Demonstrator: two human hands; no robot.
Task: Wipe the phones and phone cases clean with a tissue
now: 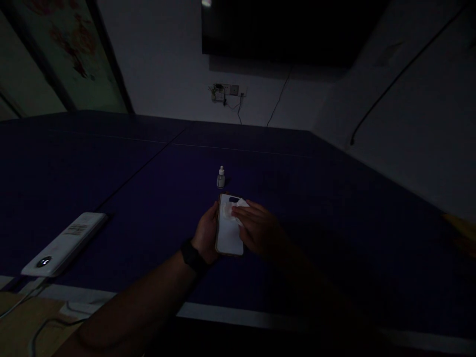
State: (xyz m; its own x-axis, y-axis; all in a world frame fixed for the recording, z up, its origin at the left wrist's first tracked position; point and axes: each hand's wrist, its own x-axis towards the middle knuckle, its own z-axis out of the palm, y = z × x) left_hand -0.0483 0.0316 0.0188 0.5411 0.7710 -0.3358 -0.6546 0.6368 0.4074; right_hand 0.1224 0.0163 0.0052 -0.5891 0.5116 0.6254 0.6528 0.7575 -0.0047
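My left hand (pixel 206 230), with a dark watch on its wrist, grips the left edge of a pale phone case (pixel 228 240) with a camera cutout near its top. Whether a phone sits inside cannot be made out. Against the upper part of the case, my right hand (pixel 258 225) is closed on a thin white tissue (pixel 241 203), its fingertips pressing down. Part of the tissue is hidden by the fingers. Just beyond the case a small dropper bottle (pixel 220 178) with a white cap stands upright on the dark blue table (pixel 156 198).
A white power bank (pixel 70 243) with a cable plugged in lies at the left by the table's pale front edge (pixel 223 312). More cables rest below it. Along the back wall are sockets (pixel 223 91) with wires, under a dark screen (pixel 290 29). The room is dim.
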